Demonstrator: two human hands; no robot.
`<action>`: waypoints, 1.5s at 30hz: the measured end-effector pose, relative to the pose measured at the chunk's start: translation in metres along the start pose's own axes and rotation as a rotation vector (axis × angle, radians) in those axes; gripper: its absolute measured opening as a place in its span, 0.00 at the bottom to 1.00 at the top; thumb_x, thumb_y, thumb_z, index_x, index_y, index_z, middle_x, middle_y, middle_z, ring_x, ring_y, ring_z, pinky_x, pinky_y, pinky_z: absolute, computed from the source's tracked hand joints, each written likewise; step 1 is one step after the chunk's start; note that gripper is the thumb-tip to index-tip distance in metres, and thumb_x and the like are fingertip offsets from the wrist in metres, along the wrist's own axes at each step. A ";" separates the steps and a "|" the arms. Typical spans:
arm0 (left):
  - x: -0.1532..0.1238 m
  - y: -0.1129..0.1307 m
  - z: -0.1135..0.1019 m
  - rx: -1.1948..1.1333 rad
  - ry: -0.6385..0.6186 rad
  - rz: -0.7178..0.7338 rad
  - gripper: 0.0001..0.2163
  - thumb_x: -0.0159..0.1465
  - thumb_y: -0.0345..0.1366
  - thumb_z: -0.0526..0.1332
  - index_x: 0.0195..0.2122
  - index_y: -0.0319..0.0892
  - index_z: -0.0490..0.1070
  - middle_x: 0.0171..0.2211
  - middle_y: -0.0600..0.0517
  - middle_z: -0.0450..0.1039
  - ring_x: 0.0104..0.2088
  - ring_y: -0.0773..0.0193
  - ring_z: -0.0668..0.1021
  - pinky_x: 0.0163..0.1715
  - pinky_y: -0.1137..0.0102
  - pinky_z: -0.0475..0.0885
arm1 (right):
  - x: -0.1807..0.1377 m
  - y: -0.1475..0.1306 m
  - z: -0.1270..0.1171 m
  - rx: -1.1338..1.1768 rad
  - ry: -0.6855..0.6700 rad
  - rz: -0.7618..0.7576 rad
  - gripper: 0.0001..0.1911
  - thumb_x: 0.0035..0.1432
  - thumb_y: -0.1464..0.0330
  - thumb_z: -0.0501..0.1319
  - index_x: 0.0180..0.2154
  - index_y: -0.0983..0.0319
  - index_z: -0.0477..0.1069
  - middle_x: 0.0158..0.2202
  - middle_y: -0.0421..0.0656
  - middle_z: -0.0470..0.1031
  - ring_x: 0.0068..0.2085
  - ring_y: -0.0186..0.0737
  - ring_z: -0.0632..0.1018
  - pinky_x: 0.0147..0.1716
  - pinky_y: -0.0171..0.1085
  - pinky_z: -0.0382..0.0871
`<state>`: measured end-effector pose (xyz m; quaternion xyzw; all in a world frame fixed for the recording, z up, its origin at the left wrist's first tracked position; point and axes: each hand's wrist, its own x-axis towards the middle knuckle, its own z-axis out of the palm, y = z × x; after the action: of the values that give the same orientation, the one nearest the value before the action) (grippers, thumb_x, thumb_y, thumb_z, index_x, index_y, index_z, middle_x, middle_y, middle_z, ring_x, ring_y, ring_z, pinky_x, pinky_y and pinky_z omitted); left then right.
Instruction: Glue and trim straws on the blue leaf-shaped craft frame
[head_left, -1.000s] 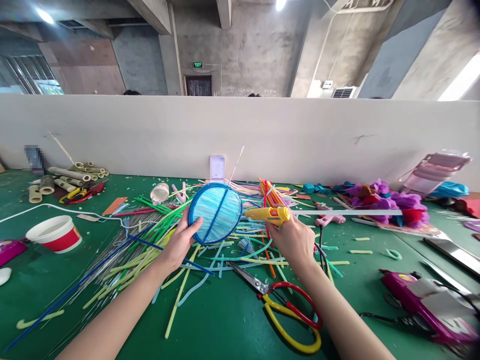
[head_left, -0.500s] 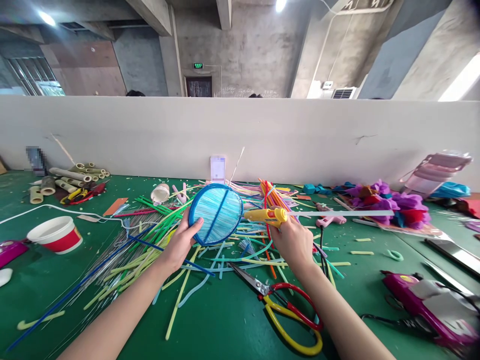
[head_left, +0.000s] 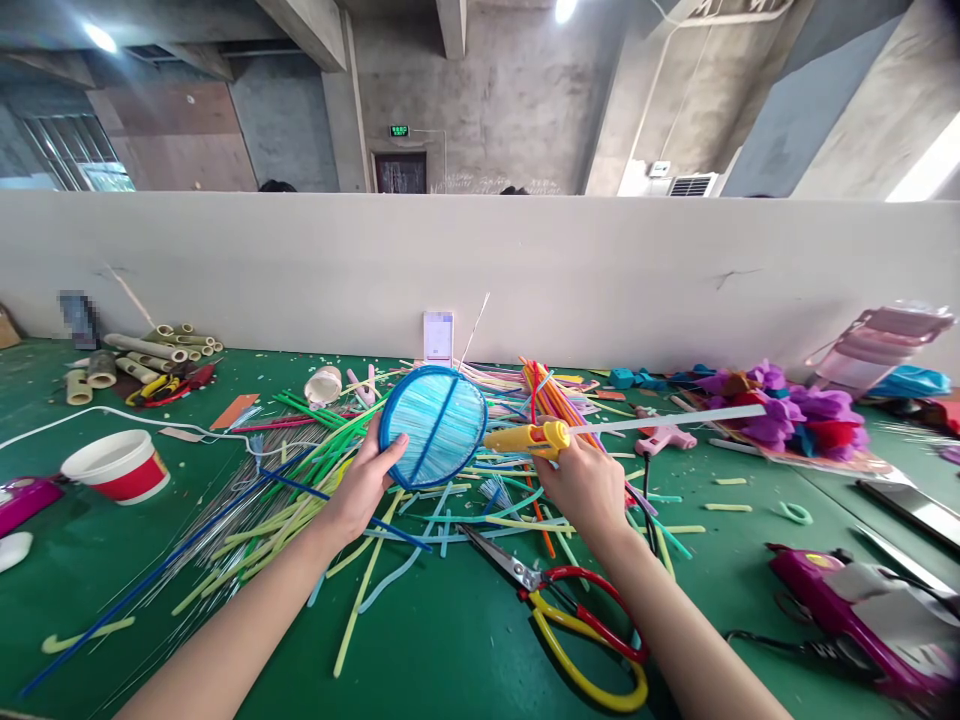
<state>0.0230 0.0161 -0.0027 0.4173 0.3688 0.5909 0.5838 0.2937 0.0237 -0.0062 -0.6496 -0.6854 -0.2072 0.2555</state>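
My left hand (head_left: 365,480) is closed on the left edge of a round blue disc (head_left: 433,428), with the thumb on its face. The disc has a dark blue rim, light blue strands across it and a dark bar along its middle. My right hand (head_left: 585,488) grips a yellow hot glue gun (head_left: 529,438), a long white glue stick (head_left: 675,420) sticking out of its back. The gun's nozzle is at the disc's right rim; whether it touches I cannot tell. Below the right wrist lie scissors (head_left: 555,585) with red and yellow handles.
Coloured pipe cleaners (head_left: 300,520) and wires cover the green table (head_left: 435,640). A paper cup (head_left: 118,468) and bamboo pieces (head_left: 161,350) stand left. Purple cloth flowers (head_left: 817,410), a pink glue gun (head_left: 664,438) and a magenta device (head_left: 847,610) lie right. A phone (head_left: 438,337) leans against the partition.
The glue gun has tilted a little and shifted slightly left, so the rear end of its glue stick is higher. The disc stays almost in place. The view has shifted slightly.
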 end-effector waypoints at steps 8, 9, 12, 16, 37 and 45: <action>0.001 0.001 0.000 -0.047 -0.002 0.005 0.33 0.63 0.38 0.65 0.67 0.58 0.53 0.60 0.51 0.70 0.58 0.53 0.73 0.55 0.59 0.72 | 0.001 -0.003 0.005 0.128 -0.106 0.098 0.17 0.58 0.57 0.58 0.36 0.63 0.76 0.27 0.47 0.78 0.28 0.45 0.78 0.25 0.36 0.59; 0.002 0.001 0.000 -0.053 0.001 0.005 0.33 0.63 0.38 0.65 0.67 0.58 0.54 0.60 0.51 0.70 0.57 0.53 0.73 0.55 0.59 0.72 | 0.001 -0.003 0.005 0.148 -0.118 0.124 0.17 0.58 0.56 0.58 0.34 0.63 0.75 0.26 0.47 0.77 0.29 0.46 0.78 0.25 0.36 0.59; 0.003 0.000 -0.001 -0.071 0.021 0.002 0.31 0.63 0.37 0.66 0.65 0.57 0.57 0.58 0.51 0.72 0.55 0.54 0.75 0.54 0.59 0.73 | 0.002 -0.006 0.004 0.263 -0.155 0.217 0.19 0.57 0.53 0.58 0.28 0.61 0.71 0.23 0.46 0.75 0.29 0.47 0.78 0.26 0.37 0.60; 0.005 0.000 -0.001 -0.112 0.045 0.023 0.29 0.62 0.34 0.66 0.63 0.55 0.61 0.56 0.49 0.74 0.52 0.55 0.78 0.51 0.60 0.75 | 0.005 -0.010 0.002 0.504 -0.147 0.317 0.23 0.53 0.47 0.59 0.36 0.60 0.67 0.29 0.44 0.77 0.33 0.46 0.78 0.28 0.36 0.63; 0.027 0.000 -0.023 -0.361 0.375 0.155 0.19 0.63 0.25 0.60 0.53 0.51 0.70 0.52 0.50 0.75 0.46 0.60 0.80 0.44 0.61 0.79 | -0.001 -0.004 0.023 0.065 -0.310 0.064 0.15 0.60 0.58 0.56 0.31 0.62 0.71 0.34 0.48 0.74 0.37 0.44 0.75 0.30 0.36 0.60; 0.029 -0.002 -0.024 -0.357 0.375 0.138 0.19 0.63 0.25 0.61 0.53 0.52 0.70 0.52 0.50 0.76 0.44 0.61 0.81 0.41 0.64 0.80 | -0.003 -0.012 0.027 -0.032 -0.341 0.070 0.17 0.62 0.57 0.56 0.38 0.64 0.74 0.39 0.49 0.74 0.42 0.47 0.76 0.33 0.37 0.64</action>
<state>0.0021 0.0459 -0.0115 0.2151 0.3313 0.7520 0.5277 0.2798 0.0370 -0.0287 -0.7027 -0.6924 -0.0960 0.1323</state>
